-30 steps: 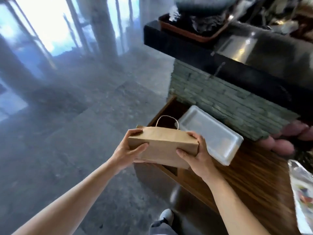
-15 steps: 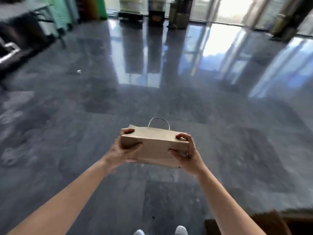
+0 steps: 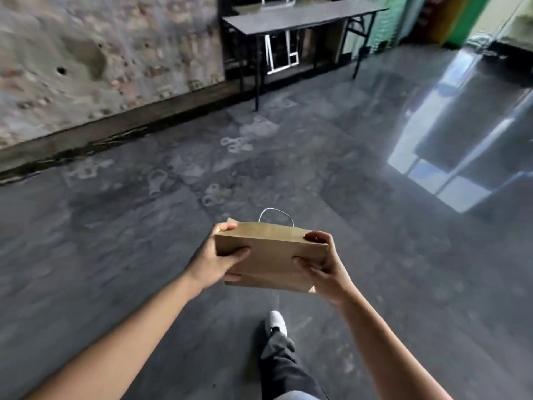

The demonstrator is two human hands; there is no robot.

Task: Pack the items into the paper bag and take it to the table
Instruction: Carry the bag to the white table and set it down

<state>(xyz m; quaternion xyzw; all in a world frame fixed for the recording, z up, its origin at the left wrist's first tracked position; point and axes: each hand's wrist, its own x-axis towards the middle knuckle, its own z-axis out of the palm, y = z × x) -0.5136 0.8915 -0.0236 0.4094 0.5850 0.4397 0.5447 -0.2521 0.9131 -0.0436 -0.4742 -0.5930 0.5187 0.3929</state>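
A brown paper bag (image 3: pixel 269 255) with a thin white cord handle lies on its side in front of me, held above the floor. My left hand (image 3: pixel 215 259) grips its left end and my right hand (image 3: pixel 324 265) grips its right end. The bag's contents are hidden. A dark grey folding table (image 3: pixel 300 17) with black legs stands far ahead, near the top of the view, against the wall.
A rough stained wall (image 3: pixel 101 53) with a dark skirting runs along the left. The grey polished floor (image 3: pixel 375 157) stretches between me and the table, with bright window reflections at the right. My foot in a white shoe (image 3: pixel 275 323) steps forward below the bag.
The view has swung left, away from the wooden counter, across the shiny floor, to the wall and the folding table. Both hands keep the same grip on the bag.
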